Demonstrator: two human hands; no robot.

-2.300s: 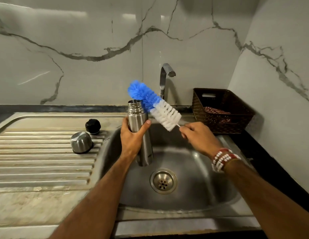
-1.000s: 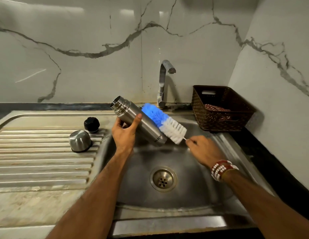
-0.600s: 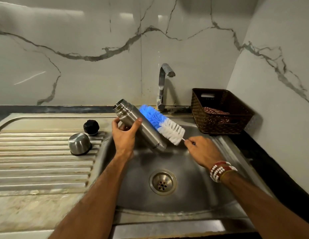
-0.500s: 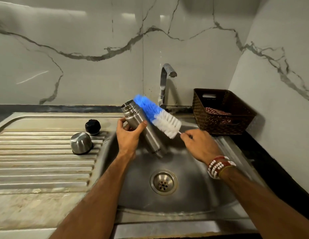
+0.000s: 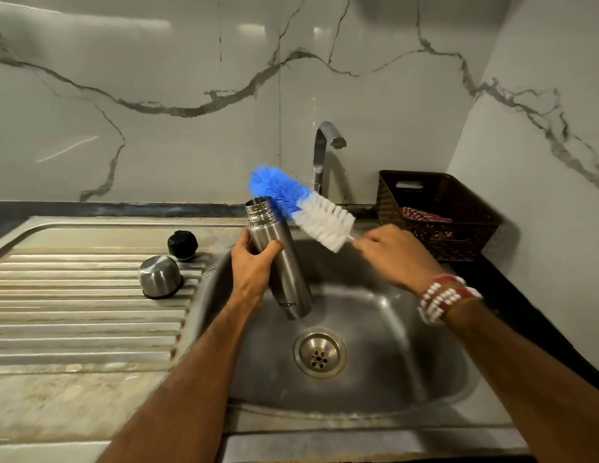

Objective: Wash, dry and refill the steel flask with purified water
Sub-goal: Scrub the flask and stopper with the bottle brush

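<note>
Steel flask (image 5: 291, 282) stands slightly tilted, mouth up and uncapped, over the sink (image 5: 375, 312) near its back-left edge. A person's left grip (image 5: 254, 269) is wrapped round its upper body. The right grip (image 5: 395, 255) pinches the thin handle of a blue-and-white bottle brush (image 5: 301, 208), whose blue end crosses just over the open mouth. A steel cup lid (image 5: 159, 277) and black stopper (image 5: 182, 244) sit on the drainboard (image 5: 74, 312) on the left of the surface.

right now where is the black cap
In the head view the black cap sits on the draining board, left of the sink basin, just behind the steel cup.
</note>
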